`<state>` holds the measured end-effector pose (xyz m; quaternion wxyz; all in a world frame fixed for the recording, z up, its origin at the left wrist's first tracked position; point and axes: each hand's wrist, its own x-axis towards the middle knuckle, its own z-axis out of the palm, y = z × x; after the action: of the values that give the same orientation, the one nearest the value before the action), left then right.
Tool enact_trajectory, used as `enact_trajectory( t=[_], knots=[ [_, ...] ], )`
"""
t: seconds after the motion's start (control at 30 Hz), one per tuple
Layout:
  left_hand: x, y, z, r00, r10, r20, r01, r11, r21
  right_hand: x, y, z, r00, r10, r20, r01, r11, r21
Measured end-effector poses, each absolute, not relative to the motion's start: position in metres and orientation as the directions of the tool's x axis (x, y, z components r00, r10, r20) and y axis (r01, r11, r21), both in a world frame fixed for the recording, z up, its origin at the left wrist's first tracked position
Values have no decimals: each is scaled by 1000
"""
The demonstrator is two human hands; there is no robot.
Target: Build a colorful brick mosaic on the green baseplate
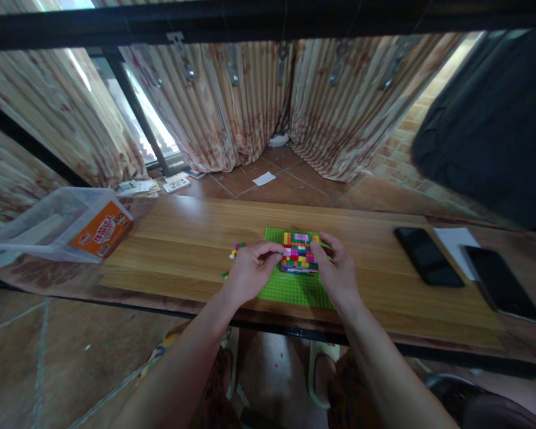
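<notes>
A block built of many-coloured toy bricks [300,252] stands on a green studded baseplate [290,292] at the front middle of the board. My left hand [254,268] is at its left side, thumb and forefinger pinched together against the left edge. Whatever sits between those fingertips is too small to make out. Around the right side of the brick block curls my right hand [338,268], its thumb on the near right corner and its fingers behind. A few loose small bricks [234,251] lie left of the baseplate, partly behind my left hand.
The wooden board [174,250] lies across a low table. At the left stands a clear plastic bin [49,220] with an orange label. On the right are a black phone [429,256], a white paper [455,244] and a second phone [502,283]. Curtains [223,113] hang beyond.
</notes>
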<state>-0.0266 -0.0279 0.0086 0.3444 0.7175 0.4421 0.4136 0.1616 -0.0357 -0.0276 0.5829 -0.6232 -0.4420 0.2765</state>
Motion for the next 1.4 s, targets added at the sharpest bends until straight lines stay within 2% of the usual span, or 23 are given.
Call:
enact_trajectory(
  t=[0.27,0.57,0.83,0.93,1.07,1.4],
  knots=[
    [-16,-30,4,235,908,348,420,-418,806,161,-36,-24,456,877,151,198,66,-978],
    [-1,-32,-11,89,912,399,284,-408,868,161,-36,-24,448,879,166,204,80,-976],
    [8,-29,-20,2,991,132,-1,-132,991,162,-36,-26,443,882,163,216,71,-974],
    [10,-29,-17,-6,1000,-12,-134,11,991,162,-35,-29,433,885,172,229,77,-970],
    [13,-28,-11,-28,992,-124,-281,111,953,160,-35,-32,409,893,186,205,109,-973],
    [20,-27,0,-31,953,-301,-333,274,902,148,-40,-44,395,895,208,303,87,-949]
  ],
)
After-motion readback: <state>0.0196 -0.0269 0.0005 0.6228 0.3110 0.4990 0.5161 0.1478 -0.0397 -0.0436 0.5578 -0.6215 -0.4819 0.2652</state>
